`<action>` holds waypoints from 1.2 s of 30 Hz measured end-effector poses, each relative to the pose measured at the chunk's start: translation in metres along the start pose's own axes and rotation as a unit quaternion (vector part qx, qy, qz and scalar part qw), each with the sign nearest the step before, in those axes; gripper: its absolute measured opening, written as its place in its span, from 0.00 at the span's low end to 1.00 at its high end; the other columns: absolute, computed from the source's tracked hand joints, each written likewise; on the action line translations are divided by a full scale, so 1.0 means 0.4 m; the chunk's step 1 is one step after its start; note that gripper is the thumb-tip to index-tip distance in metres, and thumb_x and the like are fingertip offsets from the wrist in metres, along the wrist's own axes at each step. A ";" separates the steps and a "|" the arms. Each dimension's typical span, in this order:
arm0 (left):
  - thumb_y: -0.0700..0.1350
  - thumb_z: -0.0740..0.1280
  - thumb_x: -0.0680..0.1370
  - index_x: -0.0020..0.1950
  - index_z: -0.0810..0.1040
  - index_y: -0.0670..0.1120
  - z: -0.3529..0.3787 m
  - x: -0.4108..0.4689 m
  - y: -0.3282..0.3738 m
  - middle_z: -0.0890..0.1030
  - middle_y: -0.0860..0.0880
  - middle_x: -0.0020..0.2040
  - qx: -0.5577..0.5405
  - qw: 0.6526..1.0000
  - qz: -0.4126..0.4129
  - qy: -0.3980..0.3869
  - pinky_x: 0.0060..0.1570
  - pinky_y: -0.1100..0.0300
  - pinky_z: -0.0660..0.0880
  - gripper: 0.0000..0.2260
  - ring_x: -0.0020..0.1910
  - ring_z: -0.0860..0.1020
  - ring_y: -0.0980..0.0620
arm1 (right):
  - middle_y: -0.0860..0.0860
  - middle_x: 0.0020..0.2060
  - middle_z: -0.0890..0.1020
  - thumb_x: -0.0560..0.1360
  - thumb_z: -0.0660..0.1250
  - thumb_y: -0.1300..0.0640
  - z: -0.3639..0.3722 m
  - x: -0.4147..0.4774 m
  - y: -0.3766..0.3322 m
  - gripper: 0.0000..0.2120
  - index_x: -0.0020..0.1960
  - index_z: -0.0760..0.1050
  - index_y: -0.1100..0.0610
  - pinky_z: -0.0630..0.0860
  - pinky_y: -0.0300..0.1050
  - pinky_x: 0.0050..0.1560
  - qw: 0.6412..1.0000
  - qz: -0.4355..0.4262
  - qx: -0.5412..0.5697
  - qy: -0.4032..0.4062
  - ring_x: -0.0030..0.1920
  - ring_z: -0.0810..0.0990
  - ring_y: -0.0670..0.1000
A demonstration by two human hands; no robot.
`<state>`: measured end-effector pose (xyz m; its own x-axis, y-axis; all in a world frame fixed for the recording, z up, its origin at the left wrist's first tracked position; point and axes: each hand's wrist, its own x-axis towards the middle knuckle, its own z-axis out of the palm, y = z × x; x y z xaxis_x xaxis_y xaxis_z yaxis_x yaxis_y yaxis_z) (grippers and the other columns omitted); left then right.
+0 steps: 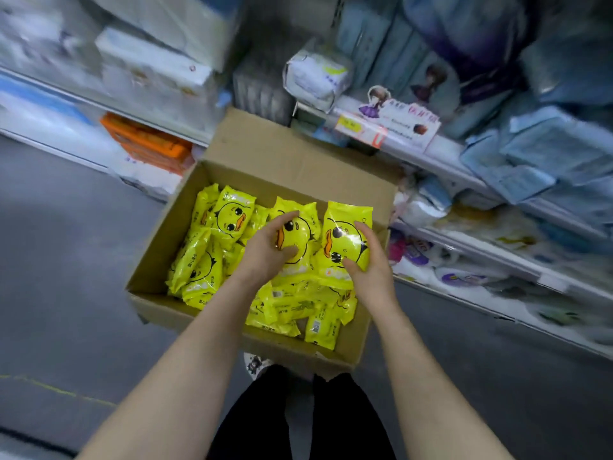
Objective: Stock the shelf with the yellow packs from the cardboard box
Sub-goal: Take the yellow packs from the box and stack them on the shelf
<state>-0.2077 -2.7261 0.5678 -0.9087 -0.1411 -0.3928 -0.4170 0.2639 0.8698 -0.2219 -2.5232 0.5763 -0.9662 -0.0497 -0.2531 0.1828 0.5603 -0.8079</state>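
Both my forearms reach down into cardboard box (265, 151) on floor. My left hand (265, 252) cups one yellow pack (298, 237), fingers curled over top edge. My right hand (371, 263) grips neighbouring pack (345, 240), thumb across front. More packs loose below. Shelf (464, 157) beside box.

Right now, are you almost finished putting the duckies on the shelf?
Not nearly. No yellow packs show on the shelves, so nothing looks done yet. In hand: the left hand has its grip on one yellow duck pack, and the right hand grips another pack, both above the cardboard box. Left to do: many loose packs remain in the box.
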 end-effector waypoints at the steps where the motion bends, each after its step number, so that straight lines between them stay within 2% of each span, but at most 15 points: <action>1: 0.36 0.72 0.73 0.70 0.71 0.59 0.005 -0.010 0.028 0.75 0.54 0.65 0.000 1.000 0.015 0.002 0.57 0.66 0.69 0.30 0.61 0.74 0.55 | 0.42 0.69 0.71 0.74 0.69 0.67 -0.025 -0.008 -0.015 0.31 0.72 0.68 0.45 0.59 0.19 0.57 1.000 -0.010 0.010 0.012 0.67 0.67 0.39; 4: 0.37 0.74 0.71 0.68 0.73 0.59 0.026 -0.041 0.110 0.77 0.56 0.60 -0.010 0.999 0.040 0.013 0.48 0.71 0.71 0.29 0.54 0.75 0.56 | 0.41 0.65 0.73 0.73 0.69 0.68 -0.103 -0.031 -0.053 0.28 0.67 0.71 0.45 0.63 0.31 0.68 0.998 -0.036 0.040 0.033 0.66 0.68 0.39; 6: 0.38 0.75 0.70 0.67 0.75 0.58 0.046 -0.059 0.159 0.78 0.54 0.59 -0.027 0.998 0.052 0.016 0.54 0.65 0.71 0.29 0.56 0.76 0.54 | 0.42 0.65 0.75 0.72 0.70 0.68 -0.153 -0.042 -0.063 0.28 0.65 0.73 0.43 0.65 0.45 0.72 0.996 -0.044 0.052 0.053 0.67 0.71 0.44; 10: 0.38 0.74 0.71 0.66 0.74 0.60 0.095 -0.084 0.249 0.78 0.52 0.60 -0.045 0.996 0.074 -0.009 0.57 0.59 0.74 0.28 0.55 0.77 0.52 | 0.44 0.64 0.77 0.72 0.70 0.67 -0.253 -0.064 -0.068 0.28 0.64 0.73 0.42 0.68 0.53 0.70 0.989 -0.062 0.066 0.113 0.66 0.74 0.48; 14: 0.35 0.68 0.72 0.66 0.74 0.61 0.161 -0.104 0.354 0.79 0.44 0.60 -0.045 0.992 0.102 -0.055 0.37 0.61 0.74 0.28 0.38 0.77 0.52 | 0.44 0.65 0.77 0.72 0.69 0.68 -0.372 -0.091 -0.062 0.26 0.65 0.74 0.47 0.67 0.48 0.70 0.982 -0.079 0.078 0.156 0.67 0.72 0.45; 15: 0.34 0.67 0.72 0.66 0.74 0.60 0.180 -0.114 0.382 0.77 0.47 0.50 -0.042 0.990 0.116 -0.068 0.33 0.62 0.73 0.28 0.34 0.75 0.55 | 0.44 0.65 0.77 0.72 0.68 0.68 -0.404 -0.099 -0.058 0.26 0.66 0.74 0.48 0.67 0.47 0.70 0.980 -0.081 0.080 0.165 0.67 0.72 0.45; 16: 0.33 0.67 0.72 0.66 0.74 0.59 0.202 -0.124 0.410 0.69 0.55 0.62 -0.036 0.987 0.130 -0.082 0.32 0.63 0.73 0.28 0.31 0.73 0.57 | 0.43 0.65 0.77 0.72 0.68 0.69 -0.436 -0.107 -0.052 0.26 0.66 0.74 0.48 0.67 0.47 0.70 0.978 -0.082 0.082 0.174 0.67 0.72 0.45; 17: 0.32 0.67 0.72 0.66 0.73 0.59 0.226 -0.132 0.435 0.73 0.41 0.64 -0.032 0.985 0.141 -0.095 0.34 0.62 0.75 0.29 0.31 0.72 0.58 | 0.43 0.65 0.77 0.72 0.68 0.69 -0.469 -0.116 -0.045 0.27 0.65 0.74 0.47 0.67 0.47 0.70 0.976 -0.085 0.083 0.183 0.67 0.72 0.44; 18: 0.33 0.69 0.71 0.66 0.73 0.60 0.251 -0.140 0.459 0.75 0.38 0.63 -0.028 0.982 0.150 -0.108 0.42 0.57 0.78 0.30 0.36 0.75 0.56 | 0.43 0.65 0.77 0.72 0.68 0.69 -0.504 -0.124 -0.035 0.27 0.65 0.75 0.47 0.67 0.47 0.70 0.974 -0.088 0.082 0.194 0.67 0.72 0.45; 20: 0.35 0.72 0.68 0.62 0.74 0.66 0.310 -0.155 0.508 0.79 0.43 0.62 -0.034 0.976 0.173 -0.127 0.59 0.46 0.76 0.31 0.52 0.79 0.49 | 0.43 0.64 0.77 0.71 0.69 0.69 -0.578 -0.144 -0.014 0.27 0.65 0.75 0.46 0.68 0.48 0.70 0.969 -0.095 0.076 0.215 0.66 0.72 0.45; 21: 0.37 0.72 0.66 0.60 0.74 0.68 0.343 -0.159 0.530 0.79 0.46 0.61 -0.031 0.974 0.179 -0.132 0.61 0.45 0.75 0.31 0.55 0.79 0.46 | 0.43 0.64 0.77 0.71 0.69 0.69 -0.618 -0.154 -0.003 0.27 0.65 0.75 0.47 0.68 0.48 0.70 0.967 -0.098 0.073 0.223 0.66 0.72 0.45; 25: 0.37 0.74 0.68 0.66 0.74 0.61 0.495 -0.191 0.622 0.79 0.50 0.49 -0.029 0.970 0.193 -0.146 0.47 0.58 0.80 0.32 0.42 0.78 0.53 | 0.42 0.64 0.77 0.72 0.68 0.69 -0.784 -0.202 0.050 0.26 0.65 0.75 0.47 0.67 0.48 0.70 0.961 -0.105 0.079 0.245 0.67 0.72 0.44; 29: 0.39 0.75 0.65 0.62 0.74 0.66 0.663 -0.248 0.713 0.80 0.48 0.57 -0.025 0.959 0.239 -0.152 0.58 0.46 0.77 0.31 0.48 0.78 0.47 | 0.41 0.63 0.78 0.72 0.68 0.68 -0.954 -0.255 0.119 0.27 0.62 0.74 0.42 0.69 0.50 0.69 0.952 -0.110 0.083 0.274 0.66 0.74 0.46; 32: 0.36 0.74 0.66 0.62 0.74 0.65 0.787 -0.288 0.774 0.79 0.50 0.60 -0.028 0.952 0.259 -0.161 0.60 0.44 0.75 0.32 0.48 0.78 0.51 | 0.40 0.62 0.78 0.72 0.68 0.69 -1.074 -0.291 0.171 0.27 0.63 0.74 0.43 0.68 0.47 0.70 0.946 -0.117 0.083 0.292 0.66 0.73 0.44; 36: 0.36 0.74 0.67 0.62 0.73 0.65 0.944 -0.322 0.851 0.79 0.50 0.61 -0.027 0.940 0.296 -0.165 0.57 0.45 0.77 0.32 0.54 0.80 0.46 | 0.41 0.61 0.78 0.71 0.68 0.70 -1.232 -0.333 0.229 0.27 0.63 0.74 0.45 0.67 0.40 0.69 0.938 -0.126 0.069 0.316 0.64 0.73 0.43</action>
<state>-0.2400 -2.2578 0.8018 -0.9416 0.3211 0.1015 0.1573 0.1529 0.9756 -0.1659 -2.0577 0.7982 -0.8888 0.3584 0.2856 -0.0859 0.4818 -0.8721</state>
